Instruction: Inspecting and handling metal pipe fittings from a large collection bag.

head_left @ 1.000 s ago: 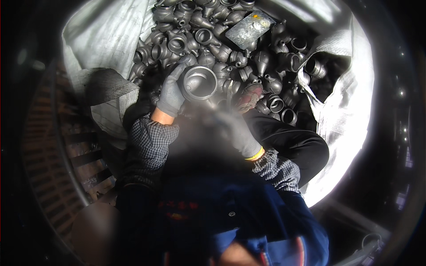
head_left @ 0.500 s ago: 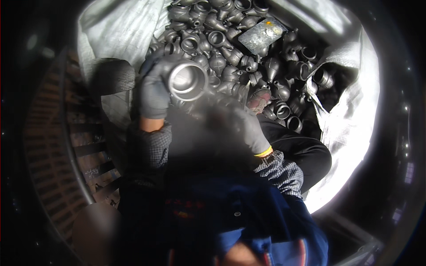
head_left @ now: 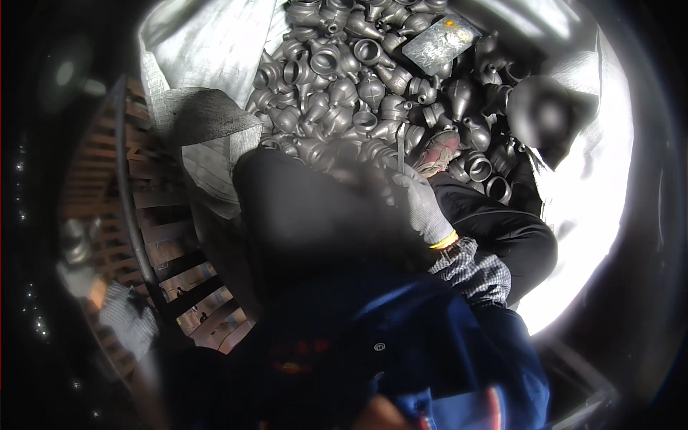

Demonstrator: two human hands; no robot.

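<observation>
At the far left, my left hand [head_left: 80,278] is in a grey glove, held out over a rusty slatted crate. It grips a grey cup-shaped metal casting [head_left: 76,239], blurred by the view's dim rim. Near the middle, my right hand [head_left: 424,209], in a grey glove with a yellow cuff edge, is closed round a thin flat metal bar [head_left: 401,147] that points upward. A dark smudge partly veils the right fingers. Beyond lies a heap of similar grey castings [head_left: 342,92], bulb-shaped with open round mouths, inside a large white woven bag [head_left: 208,50].
A flat metal plate [head_left: 441,44] with a yellow spot lies on the heap. A reddish shoe [head_left: 438,153] and a black-trousered leg [head_left: 494,215] are beside my right hand. The slatted crate [head_left: 143,197] with its curved rail stands left of the bag.
My left hand has swung from above the heap to the far left with the casting. My right hand stays near the same place with the bar. The view has shifted slightly.
</observation>
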